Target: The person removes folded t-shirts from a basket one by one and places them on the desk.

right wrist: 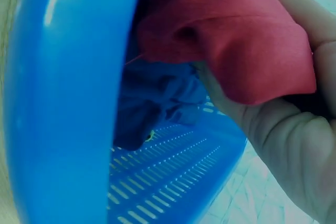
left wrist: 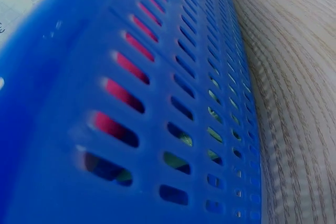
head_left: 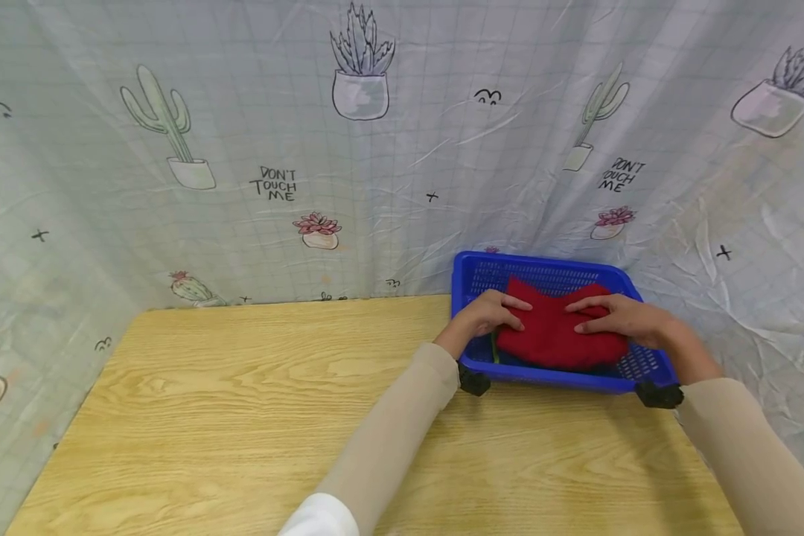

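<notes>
A crumpled red cloth (head_left: 549, 335) lies in the blue basket (head_left: 543, 380) at the right of the table. My left hand (head_left: 485, 313) grips its left side, thumb and forefinger on the fabric. On the opposite side my right hand (head_left: 626, 320) holds the cloth. In the right wrist view a fold of the red cloth (right wrist: 257, 51) sits between the thumb and fingers of the right hand (right wrist: 294, 135). Below it lies a dark blue cloth (right wrist: 163, 93). The left wrist view is filled by the slotted wall of the basket (left wrist: 157, 66), with red and green showing through; the left hand is hidden there.
The wood-grain table (head_left: 241, 402) stretches left and in front of the basket. A printed curtain (head_left: 388, 164) hangs behind and along both sides, close to the basket's back rim. Something green (head_left: 495, 348) shows inside the basket's left end.
</notes>
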A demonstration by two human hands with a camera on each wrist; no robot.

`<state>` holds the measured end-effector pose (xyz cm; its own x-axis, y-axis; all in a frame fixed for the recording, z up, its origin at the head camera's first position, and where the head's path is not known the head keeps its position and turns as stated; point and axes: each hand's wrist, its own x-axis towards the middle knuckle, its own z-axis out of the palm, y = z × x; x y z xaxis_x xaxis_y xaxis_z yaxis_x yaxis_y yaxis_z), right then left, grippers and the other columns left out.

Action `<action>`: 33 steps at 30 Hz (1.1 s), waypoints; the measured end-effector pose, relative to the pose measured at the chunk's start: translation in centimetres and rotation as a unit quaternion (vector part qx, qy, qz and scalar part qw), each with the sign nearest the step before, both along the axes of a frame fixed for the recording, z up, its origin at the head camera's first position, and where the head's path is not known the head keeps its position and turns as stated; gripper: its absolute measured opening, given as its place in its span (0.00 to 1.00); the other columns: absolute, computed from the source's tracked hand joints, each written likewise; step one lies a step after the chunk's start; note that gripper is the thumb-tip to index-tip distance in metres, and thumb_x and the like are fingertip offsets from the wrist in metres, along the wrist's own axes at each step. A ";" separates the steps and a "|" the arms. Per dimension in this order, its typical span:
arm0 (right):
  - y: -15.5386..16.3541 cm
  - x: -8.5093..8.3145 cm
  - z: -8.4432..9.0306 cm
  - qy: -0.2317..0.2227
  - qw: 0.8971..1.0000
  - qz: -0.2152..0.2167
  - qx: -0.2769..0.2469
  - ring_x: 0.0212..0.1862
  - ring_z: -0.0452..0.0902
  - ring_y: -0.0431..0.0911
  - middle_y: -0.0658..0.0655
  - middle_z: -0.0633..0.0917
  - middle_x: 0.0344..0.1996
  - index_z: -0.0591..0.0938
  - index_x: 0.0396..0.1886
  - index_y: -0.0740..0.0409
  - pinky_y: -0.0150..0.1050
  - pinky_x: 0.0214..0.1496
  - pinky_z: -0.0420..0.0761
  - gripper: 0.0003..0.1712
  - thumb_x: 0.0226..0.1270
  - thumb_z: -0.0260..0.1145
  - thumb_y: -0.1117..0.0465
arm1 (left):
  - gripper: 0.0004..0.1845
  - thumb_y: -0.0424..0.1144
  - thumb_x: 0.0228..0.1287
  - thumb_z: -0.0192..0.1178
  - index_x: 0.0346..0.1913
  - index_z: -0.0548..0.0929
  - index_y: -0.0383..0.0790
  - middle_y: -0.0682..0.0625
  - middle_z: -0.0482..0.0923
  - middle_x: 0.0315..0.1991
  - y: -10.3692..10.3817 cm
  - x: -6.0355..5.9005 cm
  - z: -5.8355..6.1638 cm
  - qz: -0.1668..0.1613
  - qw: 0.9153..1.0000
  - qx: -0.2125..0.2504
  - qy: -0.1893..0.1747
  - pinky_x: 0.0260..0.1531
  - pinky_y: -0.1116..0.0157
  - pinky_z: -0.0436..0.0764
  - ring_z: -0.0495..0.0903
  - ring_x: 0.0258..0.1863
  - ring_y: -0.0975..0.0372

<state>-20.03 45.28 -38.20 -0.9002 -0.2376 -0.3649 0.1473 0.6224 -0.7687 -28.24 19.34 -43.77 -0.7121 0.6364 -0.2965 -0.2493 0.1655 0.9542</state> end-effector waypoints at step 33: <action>0.5 3.2 1.4 0.156 0.982 -0.055 0.091 0.70 0.59 0.63 0.72 0.63 0.74 0.69 0.77 0.55 0.18 0.50 0.64 0.43 0.66 0.74 0.48 | 0.24 0.25 0.55 0.74 0.55 0.90 0.47 0.48 0.71 0.70 -0.6 0.0 0.8 0.026 0.994 0.051 0.094 0.28 0.64 0.66 0.67 0.29 0.67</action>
<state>-16.82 45.81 -36.84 -0.9914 -0.0888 -0.0957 -0.0028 0.7478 -0.6640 -28.23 18.76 -42.95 -0.7816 0.6170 -0.0920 -0.0715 0.0579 0.9958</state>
